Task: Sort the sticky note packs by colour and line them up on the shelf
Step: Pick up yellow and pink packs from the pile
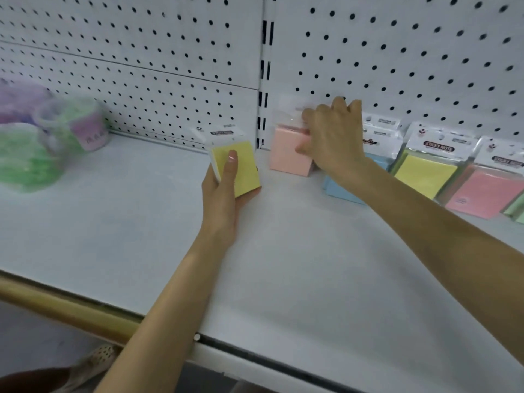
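Note:
My left hand (224,191) grips a yellow sticky note pack (241,163), thumb across its face, just above the white shelf (141,222). My right hand (331,134) holds a pink pack (286,154) that stands upright against the pegboard. A blue pack (340,188) lies partly under my right wrist. To the right, a yellow pack (425,174) and a pink pack (485,191) lean in a row, with a green pack (517,208) at the frame edge.
Blurred green and purple bagged goods (37,137) sit at the shelf's far left. White pegboard (397,52) backs the shelf, with a slotted upright (266,80) at its middle. The shelf's front edge (255,355) runs below my arms.

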`<state>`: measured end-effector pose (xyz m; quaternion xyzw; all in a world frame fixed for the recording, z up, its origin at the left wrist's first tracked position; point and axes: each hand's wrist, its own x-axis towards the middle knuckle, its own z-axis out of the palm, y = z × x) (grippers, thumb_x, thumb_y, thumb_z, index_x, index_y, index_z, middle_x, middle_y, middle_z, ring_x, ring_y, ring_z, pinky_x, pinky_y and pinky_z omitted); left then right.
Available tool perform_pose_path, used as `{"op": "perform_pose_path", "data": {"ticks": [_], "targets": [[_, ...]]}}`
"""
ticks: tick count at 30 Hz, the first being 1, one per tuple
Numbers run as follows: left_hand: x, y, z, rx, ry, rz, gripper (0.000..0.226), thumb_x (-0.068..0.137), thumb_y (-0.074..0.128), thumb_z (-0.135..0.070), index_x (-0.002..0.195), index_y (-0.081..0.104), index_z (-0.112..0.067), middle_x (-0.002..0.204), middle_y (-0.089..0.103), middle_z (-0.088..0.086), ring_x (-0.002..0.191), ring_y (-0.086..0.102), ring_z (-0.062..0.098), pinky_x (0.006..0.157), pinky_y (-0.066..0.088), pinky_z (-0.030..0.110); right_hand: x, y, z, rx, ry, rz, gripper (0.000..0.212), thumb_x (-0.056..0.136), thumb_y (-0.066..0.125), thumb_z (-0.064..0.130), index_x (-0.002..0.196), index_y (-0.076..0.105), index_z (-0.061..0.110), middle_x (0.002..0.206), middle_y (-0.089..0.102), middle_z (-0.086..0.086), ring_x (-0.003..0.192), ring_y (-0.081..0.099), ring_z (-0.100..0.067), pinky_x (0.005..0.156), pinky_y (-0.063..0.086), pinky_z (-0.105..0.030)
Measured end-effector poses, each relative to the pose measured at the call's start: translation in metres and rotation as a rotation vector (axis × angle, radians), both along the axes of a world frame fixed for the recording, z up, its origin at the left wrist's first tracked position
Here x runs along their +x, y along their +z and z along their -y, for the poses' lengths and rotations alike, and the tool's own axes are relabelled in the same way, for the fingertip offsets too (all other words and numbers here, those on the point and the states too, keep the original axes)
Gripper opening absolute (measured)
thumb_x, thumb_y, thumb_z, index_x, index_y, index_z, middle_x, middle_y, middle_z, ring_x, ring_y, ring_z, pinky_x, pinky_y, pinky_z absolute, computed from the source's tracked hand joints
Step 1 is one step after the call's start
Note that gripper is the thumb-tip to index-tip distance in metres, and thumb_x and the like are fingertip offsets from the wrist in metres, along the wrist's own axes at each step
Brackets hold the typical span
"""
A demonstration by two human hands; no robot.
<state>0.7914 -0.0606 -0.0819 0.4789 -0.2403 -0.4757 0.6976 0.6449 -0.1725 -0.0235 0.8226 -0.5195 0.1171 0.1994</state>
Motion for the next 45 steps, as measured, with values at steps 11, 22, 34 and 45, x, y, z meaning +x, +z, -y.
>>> {"op": "perform_pose_path", "data": {"ticks": [11, 22, 34, 45], "targets": [[0.000, -0.003, 0.000, -0.006, -0.049, 0.096, 0.045, 0.090, 0.056, -0.044, 0.125, 0.058, -0.016, 0.119, 0.067, 0.009, 0.108, 0.064, 0.027, 0.086, 0.056, 0.047, -0.003, -0.006, 0.008, -0.092, 0.000, 0.060, 0.063, 0.064, 0.083, 0.031, 0.112, 0.051, 0.005, 0.094, 0.056, -0.016, 0.092, 0.047, -0.031, 0.081, 0.030, -0.042], [-0.029, 0.006, -0.009, 0.015, -0.438, -0.147, 0.073, 0.082, 0.037, -0.062, 0.132, 0.051, -0.011, 0.123, 0.064, 0.018, 0.113, 0.061, 0.038, 0.094, 0.047, 0.059, -0.056, 0.003, -0.058, 0.256, 0.294, 0.644, 0.038, 0.088, 0.064, 0.028, 0.122, 0.056, 0.012, 0.107, 0.048, 0.000, 0.104, 0.046, -0.016, 0.087, 0.030, -0.019], [-0.132, -0.006, -0.001, 0.030, -1.048, -0.225, 0.069, 0.080, 0.038, -0.065, 0.133, 0.050, -0.022, 0.130, 0.061, 0.012, 0.119, 0.057, 0.038, 0.097, 0.044, 0.061, -0.154, -0.024, -0.124, 0.798, 0.062, 1.478, 0.010, 0.080, 0.068, 0.010, 0.087, 0.071, 0.017, 0.078, 0.071, 0.007, 0.069, 0.062, -0.007, 0.062, 0.049, -0.017], [-0.163, -0.007, 0.002, -0.104, -0.594, 0.310, 0.039, 0.091, 0.049, -0.047, 0.099, 0.068, -0.015, 0.098, 0.073, 0.004, 0.095, 0.069, 0.019, 0.081, 0.054, 0.030, -0.202, -0.041, -0.106, 0.618, -0.031, 1.564, 0.033, 0.072, 0.074, -0.003, 0.096, 0.071, 0.019, 0.093, 0.074, 0.006, 0.084, 0.070, -0.013, 0.071, 0.057, -0.026]]}}
